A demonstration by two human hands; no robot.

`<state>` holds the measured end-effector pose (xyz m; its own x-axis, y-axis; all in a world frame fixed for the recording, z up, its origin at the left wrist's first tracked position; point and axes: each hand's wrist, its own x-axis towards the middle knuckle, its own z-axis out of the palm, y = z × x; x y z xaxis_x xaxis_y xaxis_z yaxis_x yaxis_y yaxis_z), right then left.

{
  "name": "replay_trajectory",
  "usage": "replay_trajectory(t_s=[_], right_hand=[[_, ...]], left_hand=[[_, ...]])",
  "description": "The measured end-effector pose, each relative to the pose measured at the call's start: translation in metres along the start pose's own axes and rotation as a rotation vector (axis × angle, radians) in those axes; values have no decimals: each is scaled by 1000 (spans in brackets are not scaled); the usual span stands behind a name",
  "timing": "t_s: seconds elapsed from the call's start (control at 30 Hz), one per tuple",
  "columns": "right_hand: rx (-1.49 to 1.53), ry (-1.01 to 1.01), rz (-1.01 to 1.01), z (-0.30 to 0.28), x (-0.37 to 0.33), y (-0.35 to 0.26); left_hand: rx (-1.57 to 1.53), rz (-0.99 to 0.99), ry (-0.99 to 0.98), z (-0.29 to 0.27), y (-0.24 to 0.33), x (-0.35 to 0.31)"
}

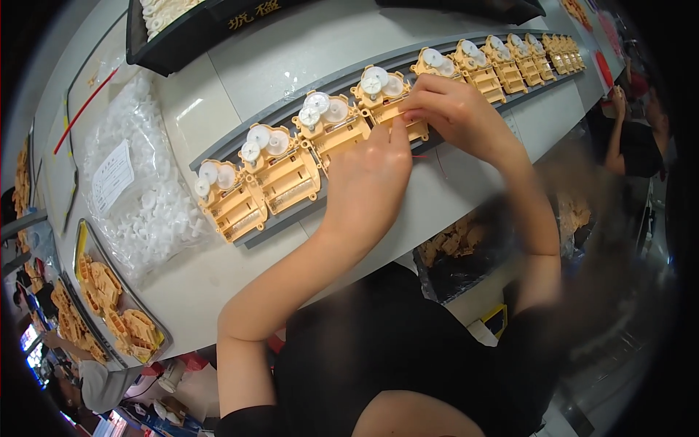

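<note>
A long row of yellow plastic housings (pixel 293 178) with white gears (pixel 278 141) sits along a grey rail (pixel 282 218). My left hand (pixel 370 182) is over the near side of the row, thumb and fingertips drawn together at one housing (pixel 386 111). On that same housing, from its right side, the curled fingers of my right hand (pixel 460 113) press together close to the left fingertips. Whatever the fingertips pinch is hidden. A thin red wire (pixel 420 156) pokes out beside my left hand, below the rail.
Left of the row lies a clear bag of white plastic parts (pixel 149 211). A metal tray (pixel 166 342) of yellow parts stands at the table's left edge. Black bins (pixel 200 36) line the far side, and a red stick (pixel 84 111) lies far left. Other people are at both sides.
</note>
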<state>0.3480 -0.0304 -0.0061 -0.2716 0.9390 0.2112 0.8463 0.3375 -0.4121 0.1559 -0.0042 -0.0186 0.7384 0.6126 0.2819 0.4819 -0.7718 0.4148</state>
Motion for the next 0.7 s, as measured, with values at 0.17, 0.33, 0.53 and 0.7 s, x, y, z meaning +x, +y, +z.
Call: replay_trajectory(t_s=[0.17, 0.33, 0.53, 0.7], right_hand=[[198, 41, 74, -11, 11, 3], [36, 40, -73, -9, 39, -1], [-109, -174, -348, -10, 62, 9], [-102, -184, -258, -17, 74, 4]], left_hand=[[43, 15, -72, -3, 1, 10], [94, 65, -75, 0, -1, 10], [88, 82, -26, 1, 0, 10], [14, 11, -101, -2, 0, 10]])
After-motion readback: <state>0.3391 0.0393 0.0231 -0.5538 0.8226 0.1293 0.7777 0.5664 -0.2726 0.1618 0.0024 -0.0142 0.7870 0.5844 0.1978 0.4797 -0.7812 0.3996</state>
